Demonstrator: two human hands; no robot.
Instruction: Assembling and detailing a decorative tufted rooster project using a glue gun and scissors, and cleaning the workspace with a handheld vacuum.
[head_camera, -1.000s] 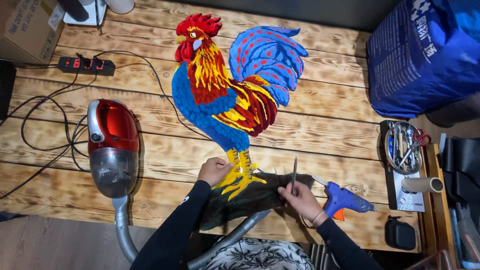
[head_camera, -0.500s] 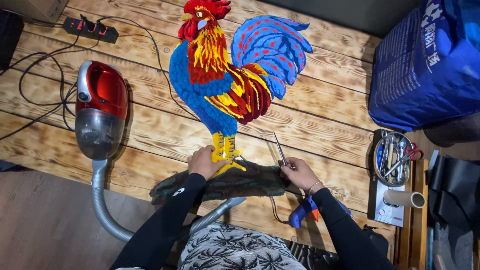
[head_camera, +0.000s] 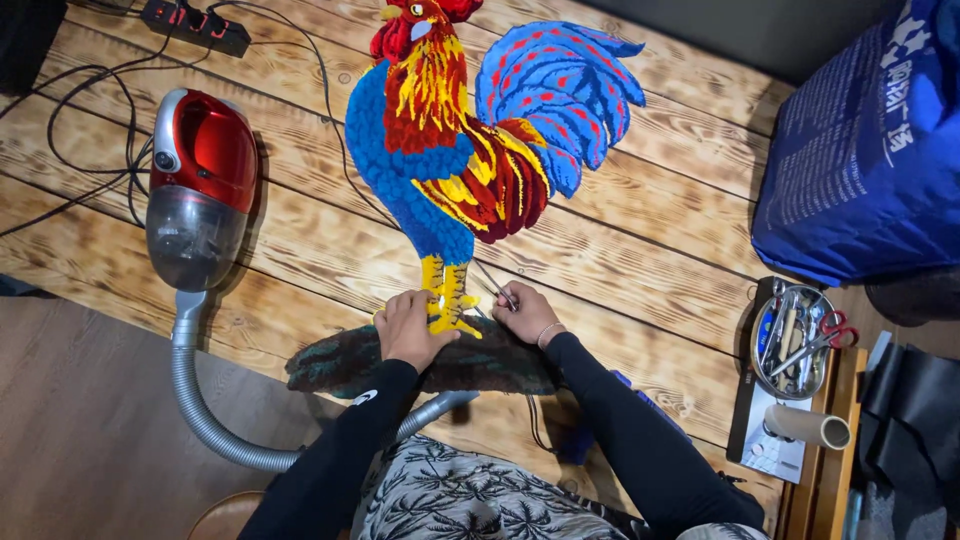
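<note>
Wooden bench (head_camera: 650, 250) fills the frame, with the tufted rooster rug (head_camera: 450, 170) at centre and a red vacuum (head_camera: 195, 185) at left. Left hand (head_camera: 408, 330) lies flat, fingers spread, on the yellow feet above the dark base piece (head_camera: 340, 365). Right hand (head_camera: 525, 315) is closed on thin scissors (head_camera: 497, 285); looks like edge trimming, calling for small careful snips.

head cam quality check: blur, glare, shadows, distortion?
Head view: sharp overall, no motion blur on the left hand or right hand; a mild glare spot on the red vacuum cleaner; soft shadows right of the vacuum and under the blue bag; the table planks bow slightly, suggesting wide-angle distortion.
</note>
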